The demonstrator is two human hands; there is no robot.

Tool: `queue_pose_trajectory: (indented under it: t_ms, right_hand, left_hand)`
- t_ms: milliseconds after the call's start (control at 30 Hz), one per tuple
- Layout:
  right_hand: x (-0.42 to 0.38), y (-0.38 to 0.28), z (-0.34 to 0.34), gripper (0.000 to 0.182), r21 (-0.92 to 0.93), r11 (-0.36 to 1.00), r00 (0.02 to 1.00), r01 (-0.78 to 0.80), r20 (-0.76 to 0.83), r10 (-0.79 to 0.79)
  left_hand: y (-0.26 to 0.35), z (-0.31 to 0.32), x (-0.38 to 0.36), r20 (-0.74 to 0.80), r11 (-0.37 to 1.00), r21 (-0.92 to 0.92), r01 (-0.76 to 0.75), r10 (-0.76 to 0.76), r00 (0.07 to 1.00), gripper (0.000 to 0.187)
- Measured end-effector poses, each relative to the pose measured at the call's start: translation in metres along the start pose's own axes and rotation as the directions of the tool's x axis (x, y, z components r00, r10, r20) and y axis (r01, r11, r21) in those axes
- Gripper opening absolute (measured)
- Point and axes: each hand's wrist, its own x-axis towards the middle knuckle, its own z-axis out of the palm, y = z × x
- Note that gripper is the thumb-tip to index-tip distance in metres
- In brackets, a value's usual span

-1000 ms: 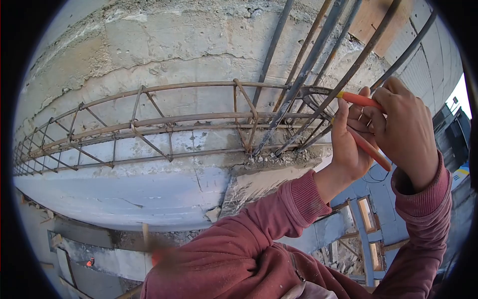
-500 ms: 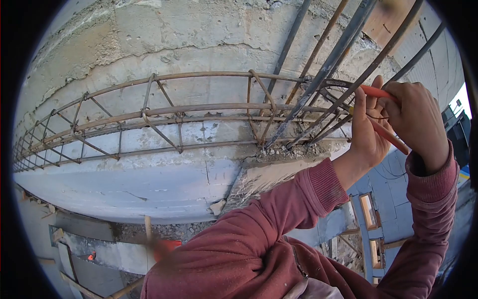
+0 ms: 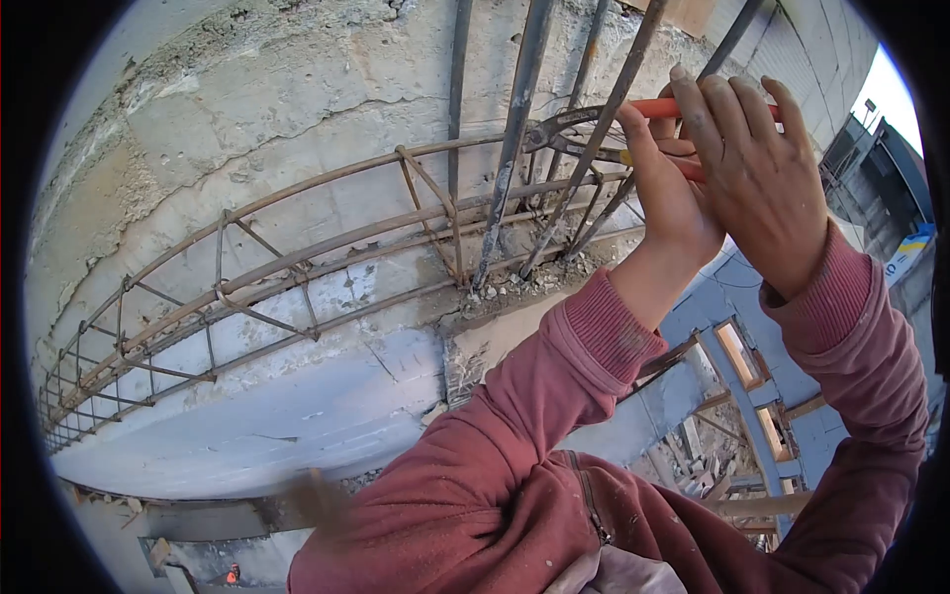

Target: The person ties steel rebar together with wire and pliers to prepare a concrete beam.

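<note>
Pliers or nippers with red handles (image 3: 653, 108) have their dark jaws at a rebar joint on the upper bar of a rusty reinforcement cage (image 3: 341, 243). My left hand (image 3: 678, 213) is closed around the tool, its thumb near the jaw side and its other fingers mostly hidden. Over the handles, my right hand (image 3: 757, 173) lies with its back to the camera, fingers stretched out and apart. The upper handle passes behind those fingers. Any tie wire in the jaws is too small to make out.
Several upright bars (image 3: 517, 129) cross the cage beside my hands. Behind is a rough concrete wall (image 3: 247, 109). Broken concrete lies around the bars' feet. Lower right are grey panels with wood-framed openings (image 3: 737, 356). A small orange figure or object (image 3: 234, 573) shows at lower left.
The view has shifted, so the cage sits further left. My right hand's fingers have uncurled from the upper handle and stretched out. The two red handles are closer together.
</note>
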Motion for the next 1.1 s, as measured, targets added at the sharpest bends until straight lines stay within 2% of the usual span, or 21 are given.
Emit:
queue_pose_trajectory:
  t_ms: [33, 67, 133, 167, 267, 300, 400, 433, 533, 567, 633, 767, 867, 967, 1100]
  right_hand:
    - [-0.004, -0.003, 0.001, 0.049, -0.007, 1.000, 0.998, -0.028, 0.047, 0.029]
    - [-0.013, -0.007, 0.005, 0.054, -0.021, 0.999, 0.998, -0.034, 0.056, 0.035]
    - [-0.031, -0.019, 0.013, 0.065, -0.053, 0.998, 0.997, -0.046, 0.057, 0.049]
    - [-0.036, -0.024, 0.011, 0.054, -0.009, 0.997, 0.995, -0.070, 0.064, 0.071]
    - [-0.027, -0.013, 0.017, 0.023, 0.037, 0.998, 0.997, -0.059, -0.057, 0.061]
    - [-0.020, -0.007, 0.018, 0.017, 0.064, 0.996, 0.991, -0.057, -0.118, 0.064]
    - [-0.010, 0.005, 0.021, 0.019, 0.061, 0.996, 0.989, -0.063, -0.128, 0.070]
    - [-0.012, 0.009, 0.025, 0.026, 0.058, 0.997, 0.997, -0.056, -0.046, 0.059]
    - [-0.028, 0.001, 0.034, 0.022, 0.020, 0.998, 0.998, -0.060, -0.011, 0.061]
    - [-0.033, -0.008, 0.027, 0.023, 0.055, 0.996, 0.998, -0.063, 0.022, 0.062]
    - [-0.040, -0.021, 0.022, 0.023, -0.029, 0.993, 0.990, -0.117, 0.081, 0.119]
    - [-0.028, -0.022, -0.002, 0.026, -0.137, 0.985, 0.982, -0.104, 0.142, 0.124]
    - [-0.023, -0.010, -0.002, 0.024, 0.059, 0.997, 0.991, -0.048, 0.128, 0.040]
    - [-0.014, -0.005, -0.002, 0.028, 0.009, 0.999, 0.999, 0.032, -0.001, -0.032]
    - [0.000, 0.000, -0.005, 0.028, -0.047, 0.998, 0.999, 0.031, -0.025, -0.032]
  left_hand:
    - [-0.001, -0.004, -0.001, 0.002, 0.999, 0.030, -0.024, 0.024, 1.000, 0.062]
    - [-0.003, -0.008, -0.002, 0.007, 0.997, 0.059, -0.051, 0.051, 0.999, 0.063]
    - [-0.003, -0.026, -0.007, 0.067, 0.991, 0.132, -0.021, 0.013, 0.998, 0.066]
    - [-0.004, -0.031, -0.005, 0.104, 0.985, 0.171, -0.014, -0.004, 0.995, 0.067]
    - [-0.003, -0.019, -0.007, 0.071, 0.960, 0.267, -0.084, 0.067, 0.995, 0.069]
    - [-0.004, -0.027, 0.000, 0.104, 0.945, 0.311, -0.107, 0.077, 0.992, 0.072]
    - [0.000, -0.011, 0.004, 0.031, 0.945, 0.327, 0.013, -0.024, 0.999, 0.070]
    - [0.002, -0.012, 0.007, -0.012, 0.951, 0.296, 0.088, -0.088, 0.996, 0.068]
    - [0.004, -0.014, -0.004, -0.152, 0.854, 0.465, 0.233, -0.182, 0.971, 0.066]
    - [0.003, -0.023, -0.007, -0.045, 0.874, 0.461, 0.156, -0.152, 0.987, 0.064]
    - [0.004, -0.030, -0.008, 0.038, 0.877, 0.470, 0.098, -0.131, 0.991, 0.063]
    - [0.007, -0.026, -0.008, 0.112, 0.905, 0.420, 0.069, -0.127, 0.986, 0.061]
    - [0.005, -0.023, -0.004, 0.137, 0.934, 0.353, 0.059, -0.114, 0.984, 0.062]
    - [0.007, -0.017, -0.001, 0.165, 0.944, 0.326, 0.057, -0.116, 0.980, 0.064]
    - [0.007, -0.014, 0.007, 0.185, 0.957, 0.286, 0.047, -0.103, 0.977, 0.067]
